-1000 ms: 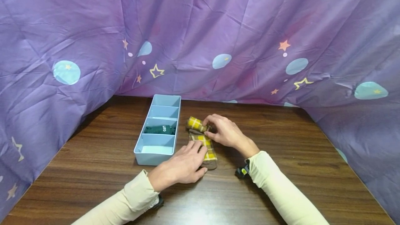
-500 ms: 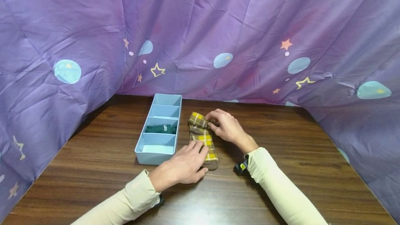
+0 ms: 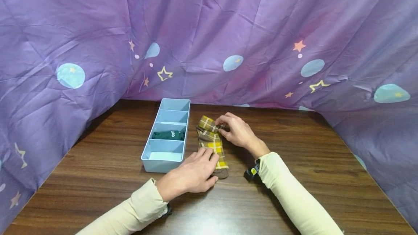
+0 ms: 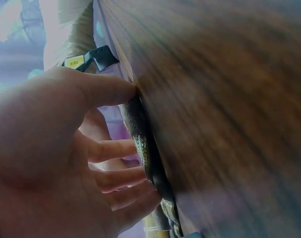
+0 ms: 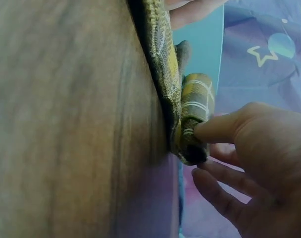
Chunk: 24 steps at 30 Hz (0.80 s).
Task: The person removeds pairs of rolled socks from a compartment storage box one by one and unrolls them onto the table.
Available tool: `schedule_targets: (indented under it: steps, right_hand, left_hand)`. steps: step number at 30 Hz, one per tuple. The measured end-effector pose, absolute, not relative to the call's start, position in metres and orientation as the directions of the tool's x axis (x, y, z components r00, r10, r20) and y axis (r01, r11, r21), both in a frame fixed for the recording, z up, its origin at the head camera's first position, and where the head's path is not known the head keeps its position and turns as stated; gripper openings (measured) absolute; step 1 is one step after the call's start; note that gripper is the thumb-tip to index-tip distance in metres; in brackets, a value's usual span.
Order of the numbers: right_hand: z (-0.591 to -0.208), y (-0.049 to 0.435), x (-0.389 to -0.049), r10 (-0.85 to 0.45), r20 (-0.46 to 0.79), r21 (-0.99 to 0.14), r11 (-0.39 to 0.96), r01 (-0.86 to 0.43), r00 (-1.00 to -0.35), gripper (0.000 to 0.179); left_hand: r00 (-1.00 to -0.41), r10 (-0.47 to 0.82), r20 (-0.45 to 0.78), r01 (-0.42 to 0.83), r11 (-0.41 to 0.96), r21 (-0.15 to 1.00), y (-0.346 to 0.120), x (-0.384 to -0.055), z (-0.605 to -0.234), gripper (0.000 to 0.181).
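A yellow and brown plaid sock [image 3: 214,144] lies lengthwise on the wooden table, its brown toe nearest the person and its far end turned over into a roll. My left hand [image 3: 194,171] rests on the toe half, fingers extended and partly covering it. At the far end my right hand [image 3: 239,131] pinches the roll from its right side. The right wrist view shows the thumb against the rolled sock [image 5: 197,99], with the other fingers around its open end. Seen from the left wrist, the fingertips of the left hand [image 4: 66,148] touch the edge of the sock [image 4: 138,129].
Left of the sock stands a light blue divided box [image 3: 162,166]. One of its compartments holds a rolled dark green cloth item [image 3: 168,135] with white letters. The brown table [image 3: 310,177] ends at a purple curtain [image 3: 202,46] printed with stars and planets.
The right hand and the rolled end have shifted slightly away from the person, and more of the sock's flat middle shows. The left hand has stayed nearly still.
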State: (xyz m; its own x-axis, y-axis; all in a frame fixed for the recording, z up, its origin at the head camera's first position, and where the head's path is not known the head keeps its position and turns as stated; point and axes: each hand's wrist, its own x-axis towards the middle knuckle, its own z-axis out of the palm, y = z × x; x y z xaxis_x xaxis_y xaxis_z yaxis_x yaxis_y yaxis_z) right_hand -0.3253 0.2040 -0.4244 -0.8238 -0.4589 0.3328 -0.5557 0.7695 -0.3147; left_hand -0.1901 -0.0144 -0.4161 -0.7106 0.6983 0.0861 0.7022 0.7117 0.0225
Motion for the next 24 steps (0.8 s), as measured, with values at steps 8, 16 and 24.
schedule_targets:
  steps: [8,16,24]
  right_hand:
    - [-0.423,0.202,-0.327,-0.470,0.283,-0.271,0.797,-0.540,-0.836,0.034]
    - [-0.426,0.201,-0.334,-0.444,0.282,-0.289,0.806,-0.516,-0.851,0.036]
    - [-0.420,0.198,-0.347,-0.456,0.294,-0.243,0.814,-0.527,-0.840,0.028]
  left_hand:
    - [-0.716,0.694,0.077,0.697,0.717,0.009,-0.016,-0.190,-0.414,0.052]
    - [-0.706,0.703,0.087,0.704,0.710,-0.022,-0.015,-0.188,-0.418,0.051]
    - [-0.708,0.700,0.097,0.701,0.713,-0.032,-0.014,-0.188,-0.417,0.051]
